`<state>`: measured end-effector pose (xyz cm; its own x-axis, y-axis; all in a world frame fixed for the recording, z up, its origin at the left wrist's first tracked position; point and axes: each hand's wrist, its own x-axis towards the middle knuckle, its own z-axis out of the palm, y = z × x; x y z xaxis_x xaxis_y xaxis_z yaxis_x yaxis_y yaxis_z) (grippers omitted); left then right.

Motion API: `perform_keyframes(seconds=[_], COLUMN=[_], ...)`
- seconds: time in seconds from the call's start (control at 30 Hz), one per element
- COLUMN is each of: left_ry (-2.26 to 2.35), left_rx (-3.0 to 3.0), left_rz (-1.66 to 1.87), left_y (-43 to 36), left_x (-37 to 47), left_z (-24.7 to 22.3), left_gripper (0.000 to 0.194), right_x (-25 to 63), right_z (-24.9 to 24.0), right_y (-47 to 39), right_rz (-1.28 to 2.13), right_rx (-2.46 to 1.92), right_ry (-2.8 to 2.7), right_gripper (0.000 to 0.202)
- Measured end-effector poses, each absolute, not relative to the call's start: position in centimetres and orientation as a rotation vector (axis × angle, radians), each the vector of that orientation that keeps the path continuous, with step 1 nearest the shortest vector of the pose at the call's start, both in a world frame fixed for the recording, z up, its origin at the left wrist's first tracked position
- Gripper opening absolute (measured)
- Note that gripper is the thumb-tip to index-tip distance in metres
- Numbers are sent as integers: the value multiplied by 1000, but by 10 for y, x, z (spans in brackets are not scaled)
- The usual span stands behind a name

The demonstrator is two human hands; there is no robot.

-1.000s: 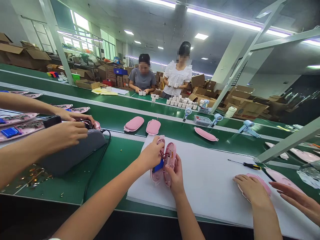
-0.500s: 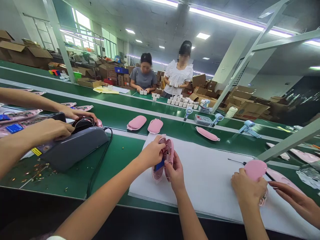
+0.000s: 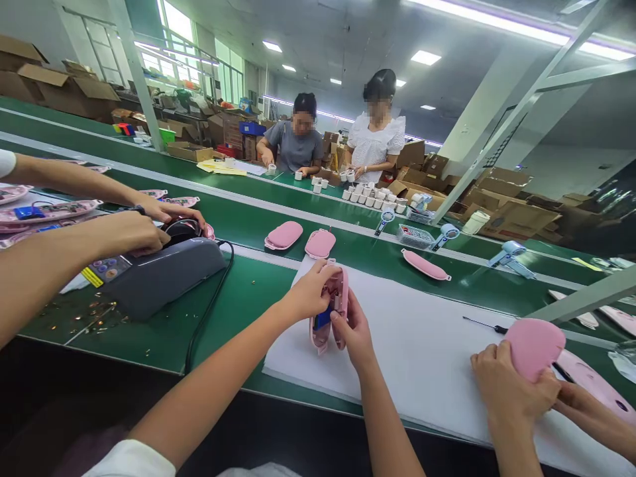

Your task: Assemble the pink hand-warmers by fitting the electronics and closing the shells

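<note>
Between my hands stands a pink plastic casing (image 3: 342, 283), its two shells parted lengthwise. Inside it a blue block (image 3: 322, 317), like a battery, and some small wiring show. My left hand (image 3: 314, 290) grips the casing's upper left side, the fingers bent into the gap between the shells. My right hand (image 3: 355, 329) holds the right shell from below and outside, thumb toward the opening. The casing is tilted above a white sheet (image 3: 397, 344). What the left fingertips touch inside is hidden.
Pink closed casings (image 3: 284, 235) lie beyond the sheet. At left, a co-worker's hands work on a grey machine (image 3: 163, 271) with a black cable (image 3: 211, 305). At right, another person's hands hold a pink casing (image 3: 534, 348) near a thin screwdriver (image 3: 484, 324). Blue handheld fans (image 3: 511, 257) stand farther back.
My view has shifted slightly, so the scene sits further right. My hands keep hold of the parted casing. The neighbour at right has brought the second hand to the other pink casing.
</note>
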<state>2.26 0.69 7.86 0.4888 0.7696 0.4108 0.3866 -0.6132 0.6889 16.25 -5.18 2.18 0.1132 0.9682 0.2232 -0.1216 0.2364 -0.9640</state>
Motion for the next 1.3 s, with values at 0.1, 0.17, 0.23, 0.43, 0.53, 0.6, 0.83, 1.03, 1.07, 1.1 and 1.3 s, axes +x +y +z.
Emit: perform_keyframes(seconds=[0.1, 0.17, 0.23, 0.43, 0.53, 0.6, 0.83, 1.03, 1.07, 1.1, 1.3], left_ry=[952, 915, 851, 600, 538, 525, 545, 638, 652, 658, 603], left_rx=[1910, 1592, 1335, 1031, 913, 862, 830, 823, 820, 815, 850], left_rz=[1148, 1197, 1211, 1167, 1157, 1153, 1146, 1121, 1118, 1116, 1157], left_y=[9, 10, 11, 7, 4, 2, -7, -16, -16, -17, -25], left_x=[28, 32, 37, 52, 59, 61, 61, 48, 45, 43, 34], left_z=[68, 61, 55, 43, 40, 40, 47, 64, 66, 67, 74], left_gripper=[74, 75, 68, 53, 61, 63, 66, 70, 71, 72, 74], right_x=[174, 180, 185, 190, 191, 189, 174, 164, 161, 158, 155], right_z=[25, 24, 21, 16, 16, 17, 24, 34, 33, 32, 18], right_y=[-50, -48, -46, -44, -44, -45, -53, -58, -58, -58, -58], right_rz=[1148, 1195, 1234, 1336, 1352, 1339, 1159, 1100, 1086, 1064, 824], right_rx=[-964, -942, -925, -937, -941, -949, -1014, -992, -1004, -1022, -1120], right_ry=[-1191, -1215, -1217, -1156, -1159, -1184, -1348, -1413, -1438, -1460, -1305], right_gripper=[73, 73, 71, 68, 68, 68, 69, 67, 64, 62, 45])
